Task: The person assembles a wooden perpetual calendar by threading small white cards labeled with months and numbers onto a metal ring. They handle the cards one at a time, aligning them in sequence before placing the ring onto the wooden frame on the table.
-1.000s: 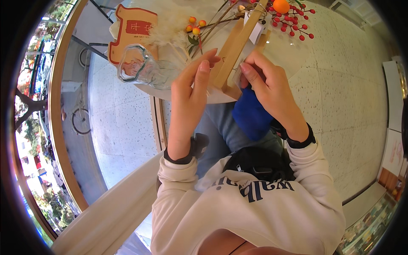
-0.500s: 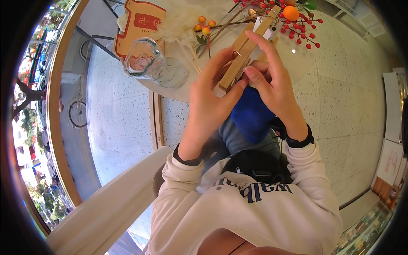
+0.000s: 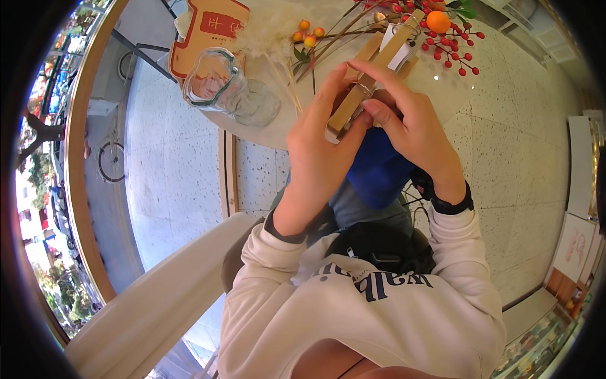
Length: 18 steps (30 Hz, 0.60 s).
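Both hands hold a light wooden frame (image 3: 344,120) of narrow bars with small metal wire fittings, tilted over the near part of the table. My left hand (image 3: 319,142) is closed round its near end, with the thumb along the bar. My right hand (image 3: 413,123) grips from the other side, fingertips on the bar near a metal piece and thumb close to the left thumb. White paper (image 3: 396,52) shows between the bars at the far end. The fingers hide part of the frame's middle.
A round pale table (image 3: 451,95) carries a clear glass vase (image 3: 252,104), an orange sign-like board (image 3: 192,31), fluffy dried grass (image 3: 271,31), yellow-orange berries (image 3: 309,40), red berry branches (image 3: 451,47) and an orange fruit (image 3: 438,22). A blue cloth-like thing (image 3: 379,170) lies below my hands.
My right index finger has drawn back from the far part of the bar toward the metal piece near my left fingertips. Both hands still hold the frame. The view has shifted slightly.
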Motion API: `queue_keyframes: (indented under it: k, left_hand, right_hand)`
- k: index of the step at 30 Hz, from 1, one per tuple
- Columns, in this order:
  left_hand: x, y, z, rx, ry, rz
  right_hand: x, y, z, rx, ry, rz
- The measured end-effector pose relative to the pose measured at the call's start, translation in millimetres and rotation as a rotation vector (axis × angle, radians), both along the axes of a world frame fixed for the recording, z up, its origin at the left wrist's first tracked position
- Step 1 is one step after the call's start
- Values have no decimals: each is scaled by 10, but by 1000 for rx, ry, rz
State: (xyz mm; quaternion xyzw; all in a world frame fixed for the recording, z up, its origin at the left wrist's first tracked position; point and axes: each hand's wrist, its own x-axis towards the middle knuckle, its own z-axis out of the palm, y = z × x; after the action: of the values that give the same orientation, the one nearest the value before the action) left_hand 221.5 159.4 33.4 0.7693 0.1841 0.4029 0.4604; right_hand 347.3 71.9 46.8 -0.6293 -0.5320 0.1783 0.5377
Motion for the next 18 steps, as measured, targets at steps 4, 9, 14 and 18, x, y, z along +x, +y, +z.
queue_keyframes:
  k: [4,9,14,18]
  left_hand:
    - [-79,81,39,-55,-2,-68]
    - [-107,206,213,-129,63,-136]
    - [-103,376,332,-353,156,-271]
    - [-70,529,304,-522,215,-444]
  right_hand:
    - [-10,-17,-39,-39,-60,-70]
    - [6,-14,-110,-10,-173,-90]
    - [4,-12,-156,55,-218,-112]
    - [16,-29,-204,91,-189,-127]
